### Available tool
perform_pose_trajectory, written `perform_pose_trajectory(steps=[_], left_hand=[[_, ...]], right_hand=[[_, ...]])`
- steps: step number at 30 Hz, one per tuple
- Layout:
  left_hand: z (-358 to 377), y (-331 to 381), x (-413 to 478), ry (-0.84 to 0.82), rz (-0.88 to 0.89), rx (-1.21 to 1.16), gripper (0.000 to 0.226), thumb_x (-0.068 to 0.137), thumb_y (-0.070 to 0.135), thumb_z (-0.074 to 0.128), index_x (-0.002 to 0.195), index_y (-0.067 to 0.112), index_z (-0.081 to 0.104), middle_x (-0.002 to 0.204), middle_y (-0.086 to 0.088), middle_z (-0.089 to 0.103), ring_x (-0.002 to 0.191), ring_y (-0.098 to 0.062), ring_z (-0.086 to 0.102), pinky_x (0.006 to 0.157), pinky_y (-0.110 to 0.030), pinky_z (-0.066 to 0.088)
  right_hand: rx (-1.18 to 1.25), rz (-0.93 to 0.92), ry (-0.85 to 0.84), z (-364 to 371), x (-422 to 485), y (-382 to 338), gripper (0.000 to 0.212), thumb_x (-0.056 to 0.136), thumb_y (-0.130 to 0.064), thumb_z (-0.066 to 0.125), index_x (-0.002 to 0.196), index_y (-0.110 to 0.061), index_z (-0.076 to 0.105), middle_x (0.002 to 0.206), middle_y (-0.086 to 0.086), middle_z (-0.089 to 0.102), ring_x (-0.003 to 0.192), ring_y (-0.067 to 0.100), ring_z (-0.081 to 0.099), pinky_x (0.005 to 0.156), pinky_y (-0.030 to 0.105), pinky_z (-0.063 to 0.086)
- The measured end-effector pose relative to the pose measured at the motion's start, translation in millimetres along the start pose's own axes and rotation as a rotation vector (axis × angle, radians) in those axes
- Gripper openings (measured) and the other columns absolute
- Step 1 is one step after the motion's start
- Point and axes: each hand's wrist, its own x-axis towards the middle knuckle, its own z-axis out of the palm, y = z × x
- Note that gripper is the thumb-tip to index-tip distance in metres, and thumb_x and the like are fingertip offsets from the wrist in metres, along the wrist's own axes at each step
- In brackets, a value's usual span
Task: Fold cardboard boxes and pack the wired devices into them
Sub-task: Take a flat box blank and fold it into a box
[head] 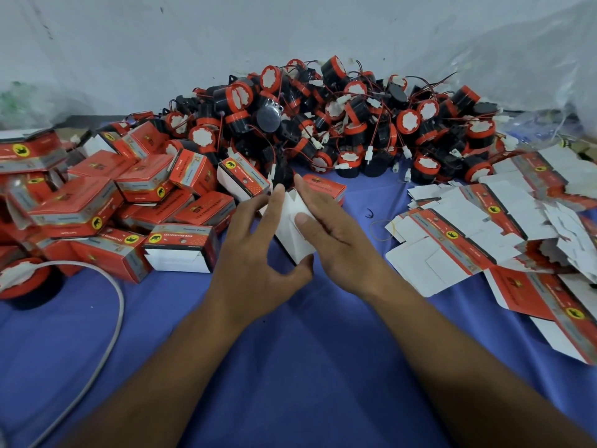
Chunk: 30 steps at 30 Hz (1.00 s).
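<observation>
- The left hand (pixel 258 250) and the right hand (pixel 336 244) meet over the middle of a blue cloth (pixel 290 367) and share one partly folded box (pixel 295 234), its white inner side facing up.
- Left hand: the fingers are nearly straight along the box's left side and the thumb is hooked under its lower corner, so the box is gripped between them.
- Right hand: the thumb presses on the white face and the fingers reach behind the far side, pinching the cardboard.
- The box is tilted, held just above the cloth.
- Straight behind the hands, against the white wall (pixel 161 43), lies a big pile of devices (pixel 339 124), black with red caps, their red and black wires and white plugs tangled together.
- To the left is a loose heap of finished boxes (pixel 97 202), red with a yellow badge; the nearest one (pixel 181 247) shows its white end flaps, just beside the left wrist.
- To the right, flat unfolded blanks (pixel 468 240) overlap in a spread stack.
- Between the blanks and the right hand lie a thin rubber band (pixel 378 229) and a small black hook (pixel 370 214).
- At the far left a single device (pixel 26 282) sits on the cloth, with a grey cable (pixel 111 318) curving past it.
- Clear plastic sheeting (pixel 533 69) bulges at the upper right.
</observation>
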Motion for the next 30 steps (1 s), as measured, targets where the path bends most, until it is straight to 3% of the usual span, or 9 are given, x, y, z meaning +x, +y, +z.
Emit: perform_pose_trajectory(steps=[5,9,14,19,21,26,30], left_hand=[[0,0,-1,0.008,0.009,0.008,0.082,0.078,0.042,0.067,0.142,-0.005,0.045,0.131,-0.022,0.051,0.124,-0.028,0.049,0.104,-0.021,0.039],[0,-1,-1,0.025,0.023,0.015,0.08,0.078,0.041,0.068,0.139,-0.006,0.048,0.129,-0.022,0.051,0.123,-0.028,0.05,0.104,-0.018,0.038],[2,0,-1,0.055,0.025,0.014,0.075,0.078,0.038,0.069,0.139,-0.001,0.051,0.128,-0.021,0.053,0.12,-0.03,0.052,0.099,-0.035,0.048],[4,3,-2,0.042,-0.023,-0.047,0.075,0.079,0.037,0.067,0.143,0.004,0.047,0.133,-0.018,0.047,0.124,-0.03,0.048,0.096,-0.045,0.048],[4,4,-2,0.026,-0.066,-0.087,0.078,0.08,0.042,0.067,0.146,0.005,0.045,0.136,-0.016,0.045,0.126,-0.028,0.047,0.096,-0.044,0.049],[3,7,-3,0.018,-0.136,-0.176,0.076,0.082,0.039,0.071,0.145,0.008,0.045,0.137,-0.012,0.043,0.128,-0.022,0.045,0.099,-0.037,0.048],[4,13,-2,0.063,-0.239,-0.293,0.071,0.077,0.027,0.074,0.142,0.013,0.048,0.135,-0.004,0.044,0.123,0.0,0.043,0.095,-0.012,0.042]], right_hand=[[-0.142,-0.099,0.003,1,0,2,0.053,0.106,-0.012,0.046,0.155,-0.01,0.028,0.146,0.004,0.043,0.137,0.013,0.039,0.116,0.027,0.032],[-0.157,-0.124,0.003,1,-1,2,0.053,0.106,-0.013,0.045,0.155,-0.009,0.027,0.146,0.006,0.043,0.137,0.014,0.04,0.115,0.026,0.033],[0.16,0.036,-0.032,2,-2,0,0.044,0.107,-0.01,0.041,0.15,-0.02,0.039,0.144,-0.006,0.045,0.133,-0.002,0.042,0.108,0.015,0.035],[0.337,0.116,-0.009,0,3,-3,0.042,0.094,-0.023,0.048,0.136,-0.031,0.051,0.144,-0.005,0.052,0.131,0.007,0.05,0.112,0.031,0.04],[0.315,0.126,-0.004,0,4,-4,0.047,0.091,-0.027,0.048,0.138,-0.03,0.052,0.145,-0.007,0.052,0.134,0.007,0.048,0.116,0.038,0.038],[0.294,0.132,-0.008,3,3,-5,0.047,0.096,-0.026,0.047,0.143,-0.025,0.05,0.146,-0.004,0.05,0.135,0.005,0.046,0.117,0.036,0.036],[0.251,0.092,-0.021,3,2,-3,0.039,0.105,-0.011,0.045,0.141,-0.025,0.049,0.147,0.0,0.048,0.137,0.01,0.044,0.117,0.042,0.035]])
